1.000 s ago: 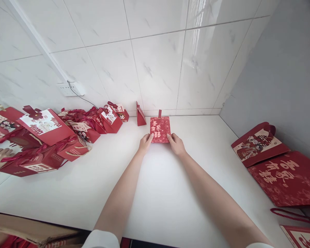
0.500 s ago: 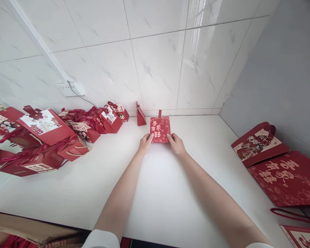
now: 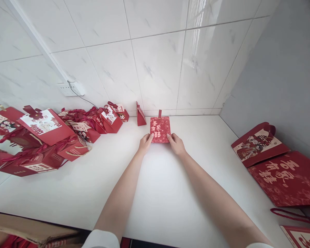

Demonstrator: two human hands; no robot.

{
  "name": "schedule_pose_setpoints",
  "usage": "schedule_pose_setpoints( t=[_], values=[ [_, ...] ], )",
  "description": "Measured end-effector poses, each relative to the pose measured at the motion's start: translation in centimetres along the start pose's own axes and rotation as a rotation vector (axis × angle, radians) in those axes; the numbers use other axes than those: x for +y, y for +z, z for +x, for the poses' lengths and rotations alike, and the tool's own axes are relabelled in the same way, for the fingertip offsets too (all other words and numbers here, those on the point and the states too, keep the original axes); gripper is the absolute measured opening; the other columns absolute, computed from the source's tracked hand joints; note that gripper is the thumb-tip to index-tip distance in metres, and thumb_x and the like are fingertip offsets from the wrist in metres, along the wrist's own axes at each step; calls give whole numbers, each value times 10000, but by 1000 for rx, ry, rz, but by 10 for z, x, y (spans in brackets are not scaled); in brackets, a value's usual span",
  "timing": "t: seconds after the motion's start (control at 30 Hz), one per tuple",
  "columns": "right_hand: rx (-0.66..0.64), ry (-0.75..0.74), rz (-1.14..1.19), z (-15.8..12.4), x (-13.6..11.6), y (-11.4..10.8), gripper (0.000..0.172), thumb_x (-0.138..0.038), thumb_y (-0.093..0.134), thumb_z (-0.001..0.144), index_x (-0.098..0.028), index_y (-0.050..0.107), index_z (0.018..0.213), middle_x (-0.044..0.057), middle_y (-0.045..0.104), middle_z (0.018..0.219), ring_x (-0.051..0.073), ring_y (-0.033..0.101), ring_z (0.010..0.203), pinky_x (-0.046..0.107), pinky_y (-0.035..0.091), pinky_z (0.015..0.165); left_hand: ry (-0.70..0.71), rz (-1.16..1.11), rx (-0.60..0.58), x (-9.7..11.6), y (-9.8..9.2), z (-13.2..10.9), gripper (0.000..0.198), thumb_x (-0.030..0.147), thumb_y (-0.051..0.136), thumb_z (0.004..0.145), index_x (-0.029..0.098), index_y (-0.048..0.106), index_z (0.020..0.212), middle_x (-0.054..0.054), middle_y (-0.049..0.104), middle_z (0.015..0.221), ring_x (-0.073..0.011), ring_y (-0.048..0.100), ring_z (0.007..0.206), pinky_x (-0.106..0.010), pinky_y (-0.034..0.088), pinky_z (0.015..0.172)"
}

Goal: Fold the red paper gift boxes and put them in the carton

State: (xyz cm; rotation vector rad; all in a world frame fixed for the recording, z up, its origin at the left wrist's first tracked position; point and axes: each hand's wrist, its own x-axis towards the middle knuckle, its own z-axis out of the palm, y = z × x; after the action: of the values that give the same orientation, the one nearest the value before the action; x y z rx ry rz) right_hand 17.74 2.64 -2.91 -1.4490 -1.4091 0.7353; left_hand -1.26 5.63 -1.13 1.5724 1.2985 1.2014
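Observation:
Between my two hands is a red gift box point(image 3: 160, 129) with pale gold Chinese characters and a small tab sticking up at its top edge. My left hand point(image 3: 145, 142) pinches its lower left side, thumb on the front. At the lower right side my right hand point(image 3: 177, 143) grips it the same way. The fingers behind the box are hidden. Just to the left and farther back, a small red folded box point(image 3: 141, 115) stands on the white table point(image 3: 157, 193) by the wall.
Several red gift boxes point(image 3: 45, 129) with ribbons crowd the left side. On the right lie a red bag point(image 3: 286, 177) and a red box with a printed figure point(image 3: 259, 143). A cardboard box point(image 3: 33, 227) is at the lower left. A socket point(image 3: 71, 89) is on the tiled wall.
Both my hands and the box between them hold still. At the far left edge, another person's hand has moved mostly out of view.

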Motion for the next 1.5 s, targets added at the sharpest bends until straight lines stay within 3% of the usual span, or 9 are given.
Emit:
schedule_pose_setpoints(
  t=[0.43,0.53,0.67,0.8,0.93,1.07,1.4,1.5],
  values=[
    [-14,0,8,0,2,1,455,-663,335,898,-235,390,752,-18,534,721,174,479,672,284,350,633,7,-22,5,-10,-1,4,422,589,459,849,193,551,733,-15,601,728,-170,561,760,-287,449,742],
    [-12,2,33,0,4,1,405,-629,328,910,-243,405,817,-9,575,795,192,513,727,301,372,675,37,-81,-38,-12,-2,5,349,539,466,857,198,533,826,-6,604,808,-142,562,763,-263,454,725],
    [-90,-26,273,4,10,2,298,-540,437,876,-245,430,918,16,615,978,196,569,856,318,427,753,96,-216,-99,-8,-4,4,306,457,498,855,215,538,1039,-42,629,1083,-157,597,969,-280,467,838],
    [-217,-81,489,6,15,2,268,-368,561,783,-237,435,979,23,595,1062,188,580,928,302,462,766,98,-324,-104,-4,-5,3,314,452,541,849,194,559,1029,-50,639,1053,-172,602,969,-289,460,852],
    [-225,-56,450,7,18,3,254,-298,554,746,-233,443,966,0,593,1002,174,577,871,286,463,729,32,-340,-79,-5,-5,3,331,511,546,843,190,559,918,-14,636,915,-149,591,846,-259,448,777],
    [-213,-35,417,8,19,4,243,-304,543,748,-236,452,963,-13,596,1001,163,575,843,285,467,730,16,-261,-32,-8,-5,4,389,574,523,839,188,559,852,-11,629,888,-154,575,854,-262,437,798],
    [-206,-57,371,8,19,4,226,-322,532,778,-231,455,970,0,615,1003,175,599,867,321,501,755,6,-162,-8,-13,-5,5,440,616,482,848,189,583,883,-27,643,937,-174,586,923,-282,449,847],
    [-146,-145,318,4,13,4,281,-324,528,804,-218,459,1055,49,600,1106,200,600,956,357,518,790,26,-173,-37,-14,-4,4,429,600,467,864,188,570,923,-37,640,960,-174,597,929,-293,463,851]
  ],
)
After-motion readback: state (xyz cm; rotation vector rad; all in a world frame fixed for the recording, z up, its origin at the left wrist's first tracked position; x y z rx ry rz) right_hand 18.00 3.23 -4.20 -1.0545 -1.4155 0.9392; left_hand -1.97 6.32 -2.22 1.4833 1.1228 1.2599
